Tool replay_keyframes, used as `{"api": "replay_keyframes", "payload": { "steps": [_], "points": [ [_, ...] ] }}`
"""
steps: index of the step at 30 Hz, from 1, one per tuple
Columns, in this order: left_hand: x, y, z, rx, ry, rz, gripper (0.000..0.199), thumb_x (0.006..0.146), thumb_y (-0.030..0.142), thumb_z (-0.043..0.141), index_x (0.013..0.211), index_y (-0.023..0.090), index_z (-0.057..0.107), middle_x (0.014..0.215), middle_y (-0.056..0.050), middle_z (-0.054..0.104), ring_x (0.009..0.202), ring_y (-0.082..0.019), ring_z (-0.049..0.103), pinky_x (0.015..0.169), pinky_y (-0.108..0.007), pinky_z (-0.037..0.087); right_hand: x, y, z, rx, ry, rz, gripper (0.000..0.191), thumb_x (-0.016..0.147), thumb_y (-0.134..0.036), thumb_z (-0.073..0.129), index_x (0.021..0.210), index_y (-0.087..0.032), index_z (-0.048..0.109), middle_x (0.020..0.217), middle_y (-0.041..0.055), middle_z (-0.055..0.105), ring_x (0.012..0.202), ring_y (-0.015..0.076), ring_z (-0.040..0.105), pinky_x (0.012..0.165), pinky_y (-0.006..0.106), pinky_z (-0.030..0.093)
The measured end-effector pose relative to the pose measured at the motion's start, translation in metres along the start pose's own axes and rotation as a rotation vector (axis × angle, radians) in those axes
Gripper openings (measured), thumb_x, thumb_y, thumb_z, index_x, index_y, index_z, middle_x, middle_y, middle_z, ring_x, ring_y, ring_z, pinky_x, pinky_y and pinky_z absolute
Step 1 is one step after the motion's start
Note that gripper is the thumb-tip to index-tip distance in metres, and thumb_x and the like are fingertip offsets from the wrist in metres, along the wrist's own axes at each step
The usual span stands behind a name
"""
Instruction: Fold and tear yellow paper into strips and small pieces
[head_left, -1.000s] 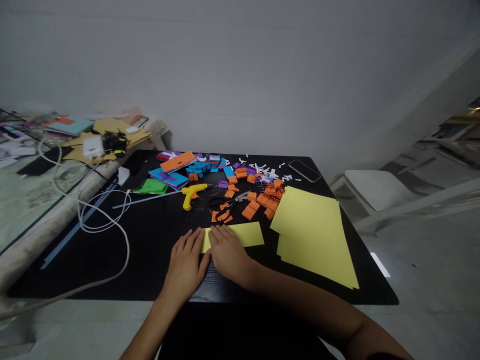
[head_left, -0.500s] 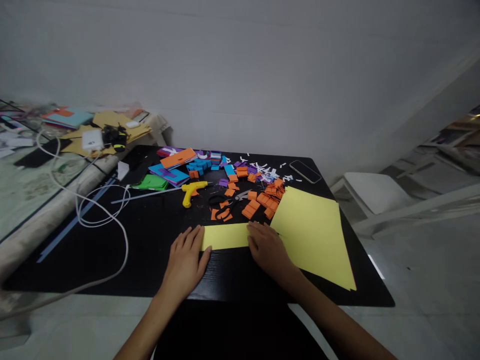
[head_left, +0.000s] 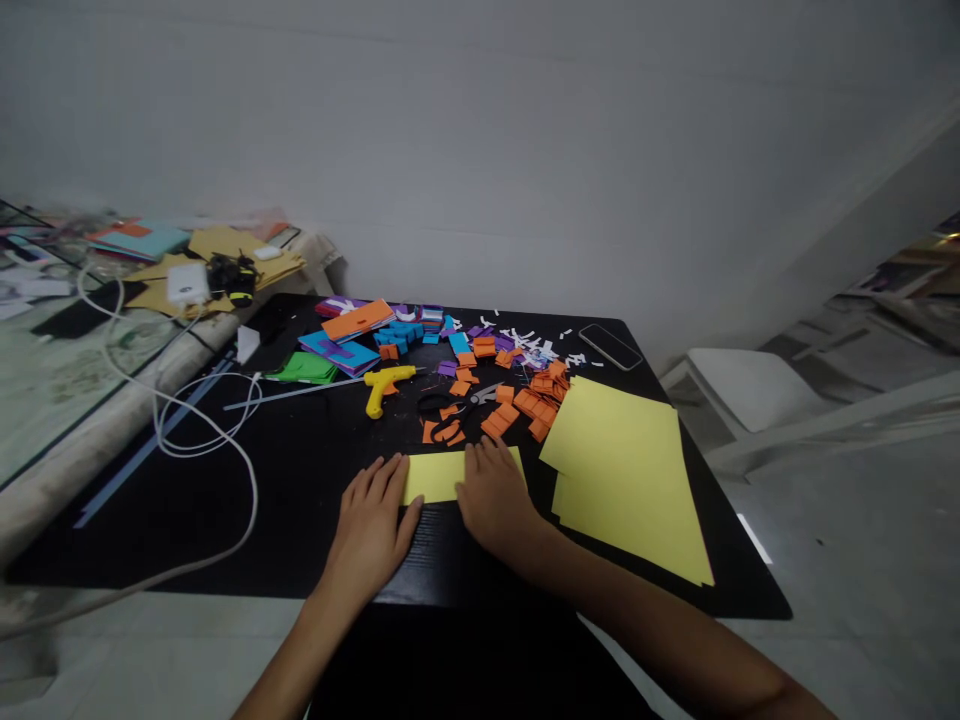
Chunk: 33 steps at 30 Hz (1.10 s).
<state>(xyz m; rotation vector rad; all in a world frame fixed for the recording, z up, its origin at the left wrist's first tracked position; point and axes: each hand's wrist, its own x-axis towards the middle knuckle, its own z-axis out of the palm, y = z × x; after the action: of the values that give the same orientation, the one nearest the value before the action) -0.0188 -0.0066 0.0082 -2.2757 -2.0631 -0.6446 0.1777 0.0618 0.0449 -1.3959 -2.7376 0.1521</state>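
A narrow folded strip of yellow paper (head_left: 435,476) lies flat on the black table near its front edge. My left hand (head_left: 373,515) rests on the strip's left end, thumb apart and fingers stretched out flat. My right hand (head_left: 495,492) presses down on the strip right of its middle, fingers extended over the paper; the strip's right end shows beyond it. Just right of this hand is a stack of large yellow sheets (head_left: 630,475). Scissors (head_left: 461,405) with black handles lie behind the strip, among orange paper pieces (head_left: 536,405).
A yellow glue gun (head_left: 382,388) lies behind my left hand. Folded coloured papers (head_left: 360,320), white paper scraps (head_left: 536,350) and a phone (head_left: 610,345) are farther back. A white cable (head_left: 251,490) loops over the table's left side. A white chair (head_left: 750,388) stands at right.
My right hand has slid left along the yellow strip, from its right end toward the middle, uncovering that end. My left hand has stayed in place.
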Motion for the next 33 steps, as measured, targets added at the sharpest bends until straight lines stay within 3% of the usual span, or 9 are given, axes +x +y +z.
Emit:
{"api": "replay_keyframes", "payload": {
  "steps": [3, 6, 10, 20, 28, 33],
  "points": [
    [0.000, -0.002, 0.000, 0.006, 0.000, 0.014, 0.052, 0.102, 0.039, 0.049, 0.148, 0.015, 0.056, 0.148, -0.016, 0.061, 0.140, -0.038, 0.052, 0.114, -0.058, 0.042, 0.008, -0.025, 0.003, -0.029, -0.037, -0.074, 0.061, 0.096, -0.022, 0.057, 0.145, 0.014, 0.049, 0.146, 0.0362, 0.054, 0.141, 0.0424, 0.051, 0.123, 0.054, 0.033],
    [-0.001, -0.003, 0.000, 0.010, -0.014, 0.024, 0.052, 0.101, 0.035, 0.049, 0.148, 0.015, 0.056, 0.149, -0.016, 0.061, 0.139, -0.038, 0.052, 0.114, -0.057, 0.042, 0.011, -0.043, 0.004, 0.000, -0.026, -0.183, 0.062, 0.092, -0.020, 0.059, 0.146, 0.011, 0.049, 0.148, 0.0326, 0.054, 0.139, 0.0396, 0.052, 0.122, 0.050, 0.035],
    [-0.001, -0.003, -0.001, 0.005, -0.020, 0.018, 0.053, 0.100, 0.035, 0.048, 0.149, 0.017, 0.056, 0.150, -0.016, 0.061, 0.140, -0.038, 0.052, 0.114, -0.058, 0.043, 0.014, -0.046, 0.003, 0.118, 0.005, -0.227, 0.062, 0.089, -0.015, 0.060, 0.147, 0.005, 0.050, 0.144, 0.0252, 0.060, 0.127, 0.0344, 0.058, 0.114, 0.045, 0.044],
    [0.000, -0.001, 0.000, 0.002, -0.006, -0.001, 0.052, 0.103, 0.040, 0.048, 0.148, 0.017, 0.056, 0.149, -0.016, 0.061, 0.141, -0.038, 0.051, 0.115, -0.058, 0.042, 0.002, -0.007, 0.001, 0.150, 0.016, -0.071, 0.050, 0.100, -0.016, 0.048, 0.147, -0.002, 0.053, 0.132, 0.0191, 0.069, 0.117, 0.0329, 0.059, 0.101, 0.045, 0.049],
    [0.000, 0.000, -0.001, 0.010, -0.019, -0.003, 0.053, 0.104, 0.041, 0.047, 0.148, 0.014, 0.055, 0.149, -0.015, 0.060, 0.141, -0.038, 0.051, 0.115, -0.057, 0.041, -0.026, 0.045, -0.009, 0.107, -0.003, 0.120, 0.050, 0.101, -0.016, 0.048, 0.149, -0.002, 0.053, 0.126, 0.0188, 0.072, 0.114, 0.0337, 0.059, 0.101, 0.045, 0.049],
    [0.000, 0.000, -0.001, 0.016, -0.016, 0.001, 0.053, 0.104, 0.040, 0.047, 0.148, 0.012, 0.055, 0.149, -0.017, 0.061, 0.140, -0.038, 0.051, 0.115, -0.057, 0.041, -0.030, 0.056, -0.011, 0.076, 0.008, 0.155, 0.047, 0.100, -0.016, 0.050, 0.145, -0.003, 0.057, 0.124, 0.0185, 0.072, 0.115, 0.0335, 0.059, 0.101, 0.045, 0.048]
  ]
}}
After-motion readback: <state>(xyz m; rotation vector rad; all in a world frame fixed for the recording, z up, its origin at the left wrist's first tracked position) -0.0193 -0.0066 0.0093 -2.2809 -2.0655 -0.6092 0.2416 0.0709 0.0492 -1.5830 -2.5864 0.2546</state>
